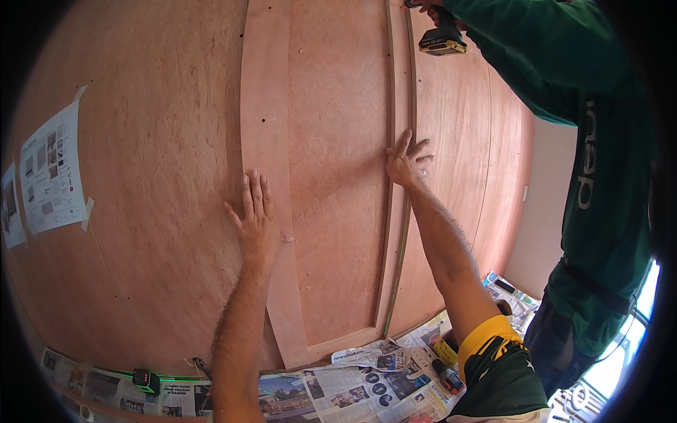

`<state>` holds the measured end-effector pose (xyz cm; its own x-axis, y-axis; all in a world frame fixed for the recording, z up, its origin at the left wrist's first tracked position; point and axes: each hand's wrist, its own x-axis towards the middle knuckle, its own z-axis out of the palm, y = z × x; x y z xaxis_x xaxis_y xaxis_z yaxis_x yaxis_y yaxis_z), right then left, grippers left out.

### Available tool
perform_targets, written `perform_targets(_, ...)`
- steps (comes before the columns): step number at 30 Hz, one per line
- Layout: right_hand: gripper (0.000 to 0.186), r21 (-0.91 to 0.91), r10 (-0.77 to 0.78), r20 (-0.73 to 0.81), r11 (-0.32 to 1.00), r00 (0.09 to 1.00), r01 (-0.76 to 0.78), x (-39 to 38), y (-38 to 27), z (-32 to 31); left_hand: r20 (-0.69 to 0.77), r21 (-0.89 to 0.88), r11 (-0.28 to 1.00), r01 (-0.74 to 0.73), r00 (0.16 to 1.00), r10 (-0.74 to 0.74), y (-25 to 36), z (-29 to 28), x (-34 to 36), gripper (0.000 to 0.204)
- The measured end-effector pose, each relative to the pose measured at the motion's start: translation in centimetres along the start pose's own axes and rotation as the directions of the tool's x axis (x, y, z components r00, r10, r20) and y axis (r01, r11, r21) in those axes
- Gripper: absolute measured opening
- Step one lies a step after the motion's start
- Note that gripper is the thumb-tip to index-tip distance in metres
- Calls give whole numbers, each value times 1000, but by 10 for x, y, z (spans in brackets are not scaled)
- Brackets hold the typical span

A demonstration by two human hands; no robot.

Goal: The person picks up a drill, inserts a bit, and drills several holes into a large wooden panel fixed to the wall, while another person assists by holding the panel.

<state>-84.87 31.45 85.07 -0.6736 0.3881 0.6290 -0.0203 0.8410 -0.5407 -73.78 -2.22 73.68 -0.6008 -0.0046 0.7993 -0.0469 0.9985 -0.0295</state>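
Observation:
My left hand (257, 218) lies flat on the left upright wooden strip (265, 92) of a plywood wall panel (338, 92), fingers stretched upward. My right hand (407, 163) presses on the narrower right upright strip (400, 84), its fingers spread across the strip's edge. Neither hand holds anything. At the top right, a co-worker in a green sweatshirt (557, 56) holds a black and yellow cordless drill (443, 41) beside the upper part of the right strip; the drill's front end is cut off by the frame.
Newspaper sheets (331, 391) cover the floor along the wall's foot. A small laser level (146, 381) stands there, casting a green line. Another power tool (448, 377) lies beside my right sleeve. Printed sheets (53, 169) are taped to the wall at left. The co-worker stands close on my right.

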Motion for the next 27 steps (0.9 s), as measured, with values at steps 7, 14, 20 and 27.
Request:
perform_targets(7,82,-20,0,10,1000,1000,0,-6,-4,-6,69,-67,998,14,998,-10,1,-9,-1,162)
perform_targets(14,82,-31,-2,-12,1000,1000,2,-1,0,-2,43,-45,999,7,999,-6,2,-7,-2,162)
perform_targets(20,80,-30,9,-1,1000,1000,-9,-6,-4,-10,28,-18,1000,6,1000,-6,3,-9,-1,163)
perform_targets(27,80,-45,19,23,999,1000,-18,-9,-10,-10,-9,5,1000,8,1000,-8,0,-3,1,163)
